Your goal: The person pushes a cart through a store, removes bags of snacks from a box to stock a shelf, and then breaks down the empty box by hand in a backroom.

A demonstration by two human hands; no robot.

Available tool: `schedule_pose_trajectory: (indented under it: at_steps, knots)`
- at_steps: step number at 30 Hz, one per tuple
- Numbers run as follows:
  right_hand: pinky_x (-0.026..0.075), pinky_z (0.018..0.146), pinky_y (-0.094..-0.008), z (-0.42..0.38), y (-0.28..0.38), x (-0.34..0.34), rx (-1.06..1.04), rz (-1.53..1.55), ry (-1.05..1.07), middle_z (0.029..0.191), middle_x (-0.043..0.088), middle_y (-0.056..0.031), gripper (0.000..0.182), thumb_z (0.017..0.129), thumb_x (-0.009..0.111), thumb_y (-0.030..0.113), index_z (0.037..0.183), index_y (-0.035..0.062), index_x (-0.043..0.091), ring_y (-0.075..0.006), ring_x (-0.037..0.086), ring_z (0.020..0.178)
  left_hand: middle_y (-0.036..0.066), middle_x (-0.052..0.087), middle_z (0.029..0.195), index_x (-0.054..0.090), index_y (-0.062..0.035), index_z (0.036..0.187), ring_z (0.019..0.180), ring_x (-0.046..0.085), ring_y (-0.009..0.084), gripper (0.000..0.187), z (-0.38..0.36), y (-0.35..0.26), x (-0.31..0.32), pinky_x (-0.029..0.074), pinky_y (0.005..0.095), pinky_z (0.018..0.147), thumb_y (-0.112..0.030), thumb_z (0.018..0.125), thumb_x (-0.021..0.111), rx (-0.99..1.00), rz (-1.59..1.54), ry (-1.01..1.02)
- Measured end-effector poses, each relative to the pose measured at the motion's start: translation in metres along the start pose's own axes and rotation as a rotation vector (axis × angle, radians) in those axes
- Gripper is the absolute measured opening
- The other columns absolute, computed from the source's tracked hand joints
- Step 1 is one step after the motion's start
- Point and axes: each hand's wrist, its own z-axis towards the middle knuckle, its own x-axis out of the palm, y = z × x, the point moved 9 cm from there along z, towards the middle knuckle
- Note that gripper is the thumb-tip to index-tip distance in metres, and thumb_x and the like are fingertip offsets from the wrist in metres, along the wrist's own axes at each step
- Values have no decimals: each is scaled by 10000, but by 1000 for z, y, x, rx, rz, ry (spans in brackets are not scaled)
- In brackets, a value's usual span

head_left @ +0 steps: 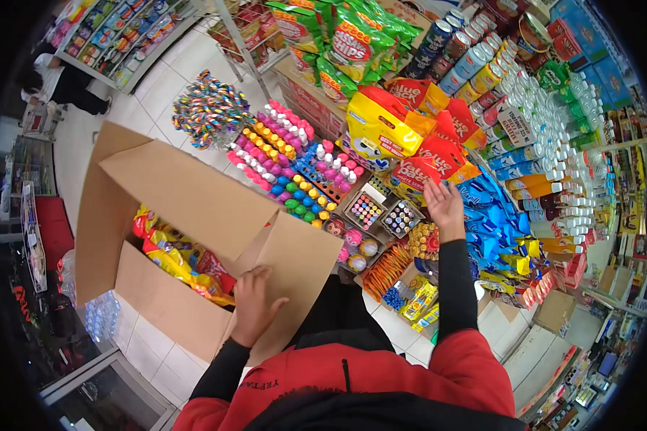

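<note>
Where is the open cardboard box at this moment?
In the head view, the open cardboard box is on the left side, with the left hand at its near right corner and the rows of bright-colored caps just beyond it.

A person [57,82] in a white top and dark trousers is seen near stocked shelves [111,39] on a pale tiled floor [147,108]. Multicoloured twisted sweets [208,108] crowd together near green chip bags [359,43], with drink cans [474,65] in rows beside them. Clear bottles [102,316] stand grouped near a metal-framed glass panel [111,391].
</note>
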Motion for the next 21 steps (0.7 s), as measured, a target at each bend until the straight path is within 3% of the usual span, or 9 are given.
schedule_pose_trajectory:
  at_steps: [2, 3, 5, 8, 13, 15, 17, 18, 21]
  knots:
    - [494, 800, -386, -29, -24, -10, 57, -314, 98, 1092, 539, -162, 390, 894, 487, 328, 1109, 13, 404, -301, 557, 979, 149, 540, 1032, 513, -29, 1106, 1017, 476, 296, 594, -20, -10, -3, 374, 395, 870, -203, 599, 769, -37, 588, 24]
    - [505, 768, -378, -46, -42, -17, 120, -416, 151, 1035, 571, -135, 319, 891, 494, 315, 1042, 38, 446, -273, 583, 921, 149, 540, 1032, 513, -29, 1106, 1017, 476, 296, 594, -32, -2, -1, 374, 395, 870, -203, 599, 769, -46, 593, 15]
    - [512, 720, -360, -92, -80, -36, 308, -592, 156, 970, 588, -102, 247, 883, 498, 278, 1005, 63, 488, -232, 600, 851, 160, 547, 975, 513, -36, 1096, 950, 504, 324, 605, -53, 43, 6, 404, 405, 816, -183, 570, 775, -264, 334, -93]
    - [505, 679, -325, -145, -121, -86, 376, -846, 96, 905, 594, -65, 196, 866, 509, 251, 975, 88, 508, -194, 596, 785, 158, 560, 896, 529, -34, 972, 859, 545, 340, 442, -50, 84, 9, 443, 413, 731, -101, 585, 731, -301, 144, -48]
    - [498, 639, -311, -185, -155, -160, 394, -1209, 33, 854, 595, -37, 173, 850, 525, 226, 951, 86, 527, -150, 589, 704, 147, 565, 791, 480, -32, 776, 733, 575, 338, 246, -41, 98, 13, 468, 414, 610, 29, 581, 617, -213, 190, -71]
    - [491, 616, -291, -183, -147, -174, 247, -1433, 66, 803, 589, -27, 140, 841, 527, 193, 914, 77, 555, -126, 580, 672, 149, 562, 820, 487, -32, 809, 760, 571, 343, 280, -40, 105, 17, 466, 413, 640, -7, 587, 656, -251, 182, -23]
    - [488, 617, -291, -169, -135, -191, 148, -1521, 73, 758, 609, -54, 137, 819, 547, 173, 881, 54, 576, -153, 600, 673, 152, 558, 842, 487, -32, 830, 790, 565, 343, 304, -39, 95, 10, 461, 413, 664, -29, 591, 675, -249, 138, 9]
    - [480, 584, -280, -159, -125, -195, -2, -1587, 122, 772, 612, -60, 134, 816, 552, 151, 878, 34, 571, -150, 596, 662, 155, 553, 863, 486, -31, 850, 820, 559, 344, 330, -39, 93, 8, 456, 413, 688, -52, 595, 694, -263, 95, 34]
    - [470, 543, -282, -148, -94, -195, -296, -1662, 121, 745, 613, -75, 131, 811, 556, 113, 869, -5, 565, -152, 591, 612, 180, 540, 950, 479, -1, 1004, 903, 522, 357, 477, -42, 88, -1, 428, 399, 791, -149, 631, 737, -128, -128, 77]
